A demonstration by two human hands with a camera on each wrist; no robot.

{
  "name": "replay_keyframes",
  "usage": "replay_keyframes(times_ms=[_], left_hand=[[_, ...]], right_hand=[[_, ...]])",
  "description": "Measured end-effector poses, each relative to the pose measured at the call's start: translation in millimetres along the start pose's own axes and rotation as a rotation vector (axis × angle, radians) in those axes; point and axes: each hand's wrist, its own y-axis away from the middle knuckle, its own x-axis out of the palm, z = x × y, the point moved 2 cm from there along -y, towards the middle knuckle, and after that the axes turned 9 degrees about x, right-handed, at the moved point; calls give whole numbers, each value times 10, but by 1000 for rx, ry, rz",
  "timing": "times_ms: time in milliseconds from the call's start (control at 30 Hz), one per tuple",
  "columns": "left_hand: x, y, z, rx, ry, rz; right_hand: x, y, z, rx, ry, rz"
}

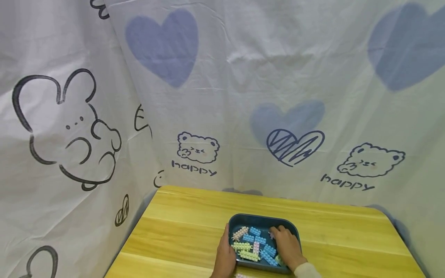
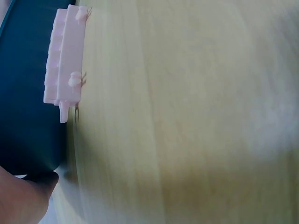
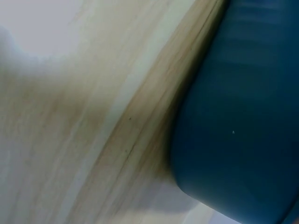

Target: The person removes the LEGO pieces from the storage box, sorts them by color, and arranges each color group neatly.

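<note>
A dark teal tray (image 1: 263, 219) on the table holds several building-block strips. Against the tray's left wall my left hand (image 1: 225, 255) rests, one finger lying straight along the outside. My right hand (image 1: 286, 243) reaches over the right rim, its fingers bent down at a small purple block piece (image 1: 271, 235) and pinching it, partly hidden. Beside it in the tray lie blue block strips (image 1: 260, 240), yellow-green strips (image 1: 249, 255), a peach strip (image 1: 240, 233) and a pink strip (image 1: 256, 247). In the left wrist view another pink strip (image 2: 69, 56) is on the table by the tray's front wall.
The yellow wood-grain table (image 1: 187, 227) extends around the tray. A white printed cloth (image 1: 243, 166) hangs behind the table and along its left side. In the right wrist view the tray's outer wall (image 3: 233, 154) fills the right part.
</note>
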Motion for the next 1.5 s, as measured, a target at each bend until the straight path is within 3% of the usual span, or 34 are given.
replay_keyframes(times_ms=[533,833,1333,1500], left_hand=[[-13,26,4,-65,62,24],[-6,20,12,-80,68,12],[-2,16,-35,-96,43,21],[18,13,-29,-87,40,16]], right_hand=[[-77,73,69,-29,-43,-58],[-254,155,226,-53,-85,-95],[-571,297,343,-151,-84,-270],[-649,330,365,-156,-82,-275]])
